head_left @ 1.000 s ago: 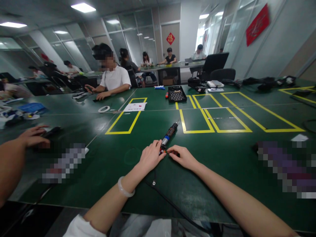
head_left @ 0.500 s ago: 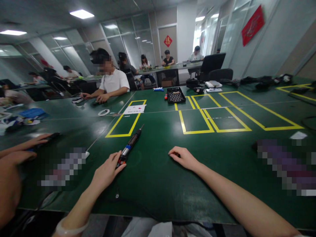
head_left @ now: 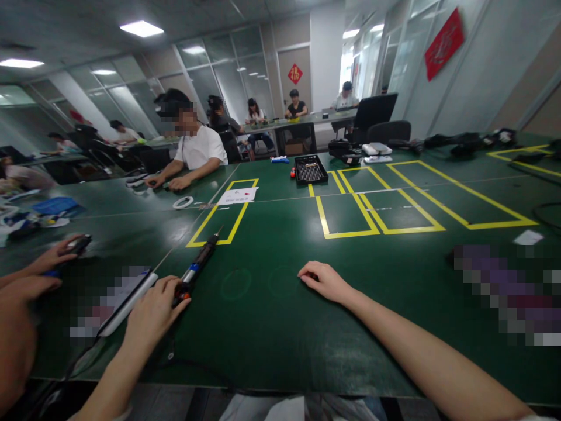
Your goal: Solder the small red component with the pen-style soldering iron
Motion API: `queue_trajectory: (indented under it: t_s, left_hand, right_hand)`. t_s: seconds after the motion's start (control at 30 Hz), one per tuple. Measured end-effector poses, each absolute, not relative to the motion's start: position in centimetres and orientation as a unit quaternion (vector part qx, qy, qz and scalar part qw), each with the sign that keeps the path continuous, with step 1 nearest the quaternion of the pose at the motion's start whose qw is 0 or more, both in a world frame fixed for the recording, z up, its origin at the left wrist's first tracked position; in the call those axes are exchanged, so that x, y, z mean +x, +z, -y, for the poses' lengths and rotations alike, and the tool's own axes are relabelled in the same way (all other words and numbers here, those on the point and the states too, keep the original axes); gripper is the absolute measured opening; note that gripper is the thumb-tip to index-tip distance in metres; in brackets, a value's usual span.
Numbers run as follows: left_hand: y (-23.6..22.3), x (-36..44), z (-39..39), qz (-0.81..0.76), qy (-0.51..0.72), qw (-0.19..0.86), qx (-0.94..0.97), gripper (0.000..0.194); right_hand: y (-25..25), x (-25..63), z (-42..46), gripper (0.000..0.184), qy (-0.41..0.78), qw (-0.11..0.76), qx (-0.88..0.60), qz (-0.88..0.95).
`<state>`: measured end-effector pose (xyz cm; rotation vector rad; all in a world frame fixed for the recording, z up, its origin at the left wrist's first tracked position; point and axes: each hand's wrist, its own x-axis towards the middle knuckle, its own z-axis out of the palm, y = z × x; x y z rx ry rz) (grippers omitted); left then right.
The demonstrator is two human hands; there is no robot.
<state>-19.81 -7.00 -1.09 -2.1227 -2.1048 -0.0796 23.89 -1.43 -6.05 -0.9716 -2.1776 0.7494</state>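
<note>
My left hand (head_left: 153,305) is wrapped round the rear end of an electric screwdriver (head_left: 202,255). It has a black and silver body with a blue band, and its thin bit points away from me, toward a yellow tape rectangle (head_left: 209,242). A cable with a small ring end (head_left: 170,355) hangs from the tool's back and trails over the table. My right hand (head_left: 323,280) rests on the green tabletop (head_left: 280,333) with its fingers curled in, and nothing shows in them. Faint round marks lie on the surface between my hands.
A pixelated device with a white edge (head_left: 129,304) lies left of my left hand. Beyond it, a neighbour's hand (head_left: 56,257) holds a dark tool. A black tray (head_left: 310,169) of small parts, a paper sheet (head_left: 239,196) and a tape roll (head_left: 183,203) lie farther back.
My left hand has moved the electric screwdriver to the left and slightly toward me, and the cable's ring has shifted left with it. My right hand has stayed in place.
</note>
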Motion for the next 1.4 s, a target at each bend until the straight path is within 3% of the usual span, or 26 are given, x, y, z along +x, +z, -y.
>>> queue_trajectory:
  t_s: [0.1, 0.27, 0.37, 0.5, 0.6, 0.73, 0.87, 0.97, 1.2, 1.4]
  left_hand:
    - [-0.4, -18.5, 7.5, 0.687, 0.002, 0.140, -0.713, 0.035]
    - [1.0, -15.0, 7.9, 0.710, -0.052, 0.155, -0.685, 0.037]
    - [1.4, -10.5, 7.1, 0.709, -0.146, 0.029, -0.689, 0.035]
    - [1.1, -3.1, 5.1, 0.581, -0.235, -0.204, -0.752, 0.032]
    - [0.3, 1.4, 3.5, 0.508, -0.252, -0.296, -0.769, 0.032]
    - [-1.3, 4.6, 1.7, 0.460, -0.251, -0.437, -0.731, 0.034]
    - [-2.8, 5.3, 1.0, 0.442, -0.250, -0.525, -0.683, 0.039]
    - [-3.1, 5.1, 1.1, 0.451, -0.262, -0.506, -0.687, 0.036]
    - [-2.1, 5.1, 2.5, 0.435, -0.294, -0.312, -0.792, 0.023]
    - [-1.9, 5.5, 2.9, 0.436, -0.285, -0.261, -0.813, 0.015]
  right_hand:
    - [-6.0, 23.8, 1.4, 0.012, 0.285, 0.315, -0.370, 0.826]
    - [-5.9, 23.4, 1.3, 0.012, 0.279, 0.311, -0.374, 0.828]
    - [-5.9, 23.3, 1.3, 0.012, 0.277, 0.311, -0.374, 0.829]
    - [-6.1, 23.6, 1.4, 0.012, 0.284, 0.316, -0.368, 0.827]
    - [-6.3, 23.9, 1.4, 0.008, 0.320, 0.334, -0.366, 0.807]
    - [-6.4, 23.9, 1.4, 0.022, 0.376, 0.369, -0.342, 0.778]
    - [-6.3, 23.7, 1.5, 0.012, 0.368, 0.364, -0.335, 0.787]
    - [-6.4, 23.6, 1.4, 0.011, 0.376, 0.360, -0.354, 0.777]
    - [-6.6, 24.0, 0.7, 0.034, 0.499, 0.376, -0.377, 0.684]
    - [-6.7, 24.0, 0.8, 0.040, 0.499, 0.366, -0.371, 0.692]
